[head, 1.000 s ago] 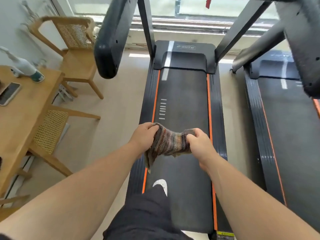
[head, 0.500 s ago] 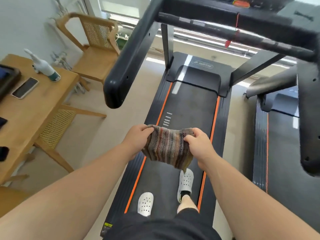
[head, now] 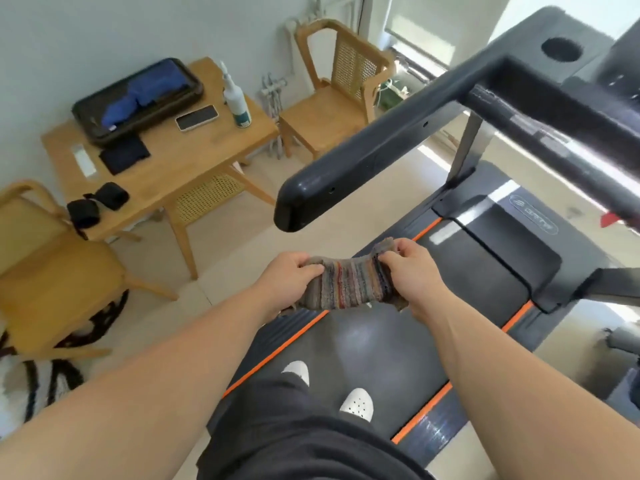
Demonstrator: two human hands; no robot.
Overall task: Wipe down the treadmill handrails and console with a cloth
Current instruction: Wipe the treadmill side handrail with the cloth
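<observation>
A striped, multicoloured cloth [head: 349, 287] is stretched between both hands above the treadmill belt [head: 367, 344]. My left hand [head: 289, 275] grips its left end and my right hand [head: 410, 268] grips its right end, bunched. The dark left handrail [head: 363, 157] juts out just above and beyond the cloth, its rounded tip near the left hand, apart from it. The console [head: 571, 57] with a round cup hole sits at the upper right, blurred. My white shoes stand on the belt below.
A wooden table [head: 194, 161] at left carries a dark tray, a phone, a spray bottle [head: 235, 98] and small black items. Wooden chairs [head: 332, 98] stand behind it and at the near left. Bare floor lies between table and treadmill.
The view has swung left and tilted, bringing the table fully into sight. Both hands have kept hold of the cloth, which is now bunched into a tighter roll nearer the left handrail's tip.
</observation>
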